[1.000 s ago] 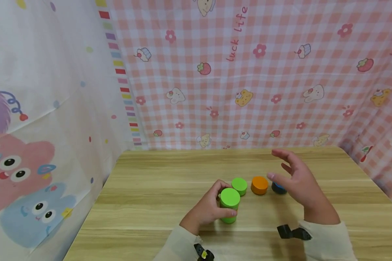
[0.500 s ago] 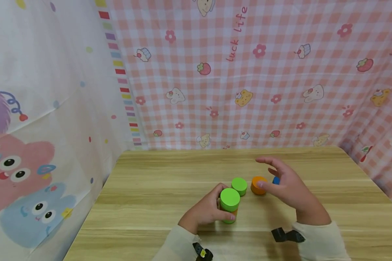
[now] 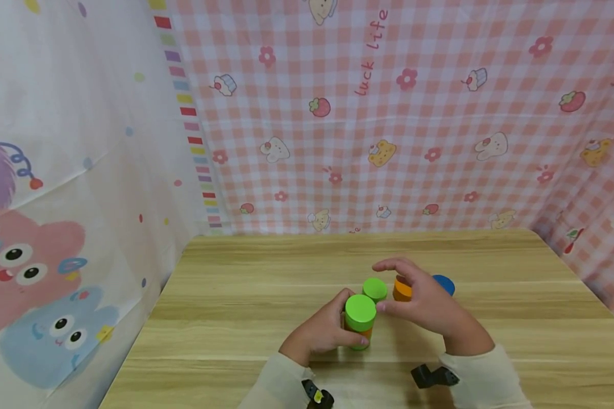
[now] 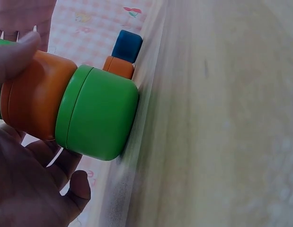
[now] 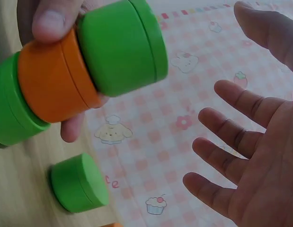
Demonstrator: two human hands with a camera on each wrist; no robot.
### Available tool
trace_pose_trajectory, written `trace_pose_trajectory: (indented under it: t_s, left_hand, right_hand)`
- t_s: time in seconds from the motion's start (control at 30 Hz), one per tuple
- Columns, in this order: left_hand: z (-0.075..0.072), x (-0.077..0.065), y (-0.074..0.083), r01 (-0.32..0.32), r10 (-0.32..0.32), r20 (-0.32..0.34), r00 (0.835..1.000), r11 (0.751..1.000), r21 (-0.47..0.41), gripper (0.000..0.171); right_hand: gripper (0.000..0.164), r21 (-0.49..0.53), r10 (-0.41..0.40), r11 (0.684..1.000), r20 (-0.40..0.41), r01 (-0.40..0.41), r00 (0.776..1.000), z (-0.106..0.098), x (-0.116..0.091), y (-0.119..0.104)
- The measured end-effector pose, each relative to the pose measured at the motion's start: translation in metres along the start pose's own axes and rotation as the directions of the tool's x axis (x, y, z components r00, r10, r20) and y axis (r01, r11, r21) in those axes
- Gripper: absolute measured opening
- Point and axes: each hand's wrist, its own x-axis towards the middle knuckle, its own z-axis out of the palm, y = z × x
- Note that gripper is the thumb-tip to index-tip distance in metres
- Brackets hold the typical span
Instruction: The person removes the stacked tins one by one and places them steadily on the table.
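Note:
My left hand (image 3: pixel 322 328) grips an upright stack of three cylinder blocks, its thumb across the orange middle block (image 5: pixel 58 78). The top green block (image 3: pixel 360 309) and the bottom green block (image 4: pixel 99 113) sandwich it, and each block has a seam round it. The stack's base is right at the tabletop. With fingers spread and nothing in them, my right hand (image 3: pixel 424 302) is beside the stack's top, thumb tip close to the green rim. Behind stand a separate green block (image 3: pixel 374 288), an orange block (image 3: pixel 402 289) partly hidden by my right hand, and a blue-topped block (image 3: pixel 444 283).
The wooden table (image 3: pixel 245 284) runs back to a pink checked cloth (image 3: pixel 348 142). On the left hangs a white cloth (image 3: pixel 107 85) with cartoon figures. Both wrists carry small black devices, one at the right cuff (image 3: pixel 434 376).
My right hand has moved left, from over the blue-topped block to beside the stack, uncovering the blue one and partly covering the orange. My left thumb has slid slightly down the stack.

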Motion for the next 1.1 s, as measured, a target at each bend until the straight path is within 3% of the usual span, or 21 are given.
trace_pose_trajectory:
  t_s: [0.3,0.6,1.1]
  left_hand:
    - [0.0,-0.001,-0.001,-0.009,0.009,-0.008,1.0,1.0,0.006,0.055]
    - [-0.001,-0.001,-0.002,-0.008,0.008,0.001,1.0,1.0,0.02,0.054]
    - [-0.001,0.0,-0.002,-0.007,0.007,0.006,1.0,1.0,0.002,0.054]
  right_hand:
    - [0.055,0.06,-0.036,0.998,0.121,0.029,0.992,0.012,0.004,0.008]
    - [0.061,0.019,-0.012,1.0,0.198,0.008,0.98,0.019,0.006,0.009]
    - [0.065,-0.023,0.042,0.999,0.228,-0.038,0.973,0.024,0.007,0.01]
